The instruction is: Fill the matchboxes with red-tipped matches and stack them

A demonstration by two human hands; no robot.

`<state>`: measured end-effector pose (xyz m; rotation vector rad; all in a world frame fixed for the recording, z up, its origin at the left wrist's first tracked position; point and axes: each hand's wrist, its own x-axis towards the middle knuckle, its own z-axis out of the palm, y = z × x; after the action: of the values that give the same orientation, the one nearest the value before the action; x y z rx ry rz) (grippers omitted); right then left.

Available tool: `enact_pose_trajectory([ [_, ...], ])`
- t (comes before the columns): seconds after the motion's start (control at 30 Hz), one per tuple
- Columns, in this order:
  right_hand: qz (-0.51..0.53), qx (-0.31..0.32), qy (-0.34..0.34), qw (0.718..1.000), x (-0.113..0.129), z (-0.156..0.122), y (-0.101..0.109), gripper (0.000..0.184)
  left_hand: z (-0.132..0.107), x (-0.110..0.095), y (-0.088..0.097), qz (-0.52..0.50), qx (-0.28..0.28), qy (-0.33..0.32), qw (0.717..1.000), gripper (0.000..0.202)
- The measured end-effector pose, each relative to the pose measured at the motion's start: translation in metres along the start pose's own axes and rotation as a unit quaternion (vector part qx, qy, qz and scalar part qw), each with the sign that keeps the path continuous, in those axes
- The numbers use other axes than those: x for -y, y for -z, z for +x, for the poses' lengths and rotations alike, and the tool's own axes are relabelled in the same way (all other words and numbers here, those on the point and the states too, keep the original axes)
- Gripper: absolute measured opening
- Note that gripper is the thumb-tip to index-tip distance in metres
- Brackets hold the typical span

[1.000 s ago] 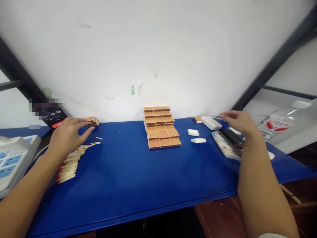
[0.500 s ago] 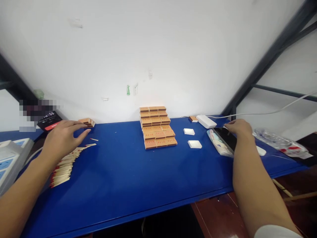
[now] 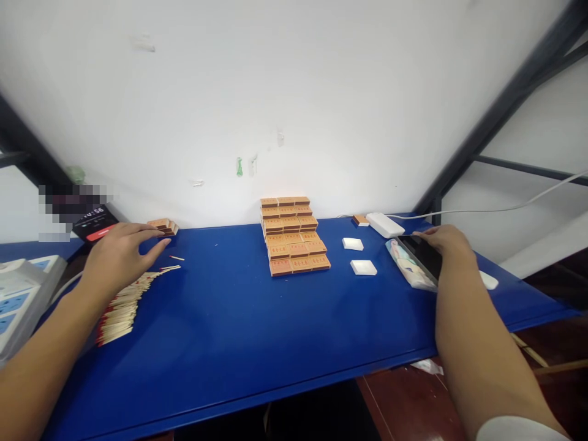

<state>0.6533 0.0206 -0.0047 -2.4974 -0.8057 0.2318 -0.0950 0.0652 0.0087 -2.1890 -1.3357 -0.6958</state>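
Observation:
My left hand [image 3: 122,254] hovers over the left end of the table, thumb and fingers apart, with nothing between them. Below it lies a pile of loose matches [image 3: 120,315] with red heads, partly hidden by my wrist. Just past its fingertips is a small stack of matchboxes [image 3: 164,225]. On the right, my right hand [image 3: 450,241] has its fingers closed at the far end of a black phone [image 3: 421,252]. The phone lies beside or partly on a soft patterned tissue pack [image 3: 411,264]. My forearm covers part of it.
A stepped stack of matchboxes [image 3: 294,245] stands mid-table against the wall. To its right lie two white boxes [image 3: 363,267], a single matchbox [image 3: 361,220] and a white power bank [image 3: 386,225] with a cable. Far left are a power strip [image 3: 22,300] and a phone showing a timer [image 3: 94,222].
The clear plastic packaging has gone from the table's right end, and a whitish piece now shows on the floor. Both hands have stayed nearly where they were; the view has shifted slightly.

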Motion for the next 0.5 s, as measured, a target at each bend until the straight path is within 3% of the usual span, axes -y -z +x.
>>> enact_pose_trajectory([
  [0.27, -0.006, 0.073, -0.041, 0.996, 0.007, -0.009, 0.002, 0.032, 0.001, -0.005, 0.004, -0.007, 0.008, 0.011, 1.0, 0.065],
  [0.5, -0.076, 0.051, -0.043, 0.995, 0.013, -0.005, 0.003, 0.039, 0.001, -0.005, 0.003, -0.007, 0.014, 0.023, 1.0, 0.065],
])
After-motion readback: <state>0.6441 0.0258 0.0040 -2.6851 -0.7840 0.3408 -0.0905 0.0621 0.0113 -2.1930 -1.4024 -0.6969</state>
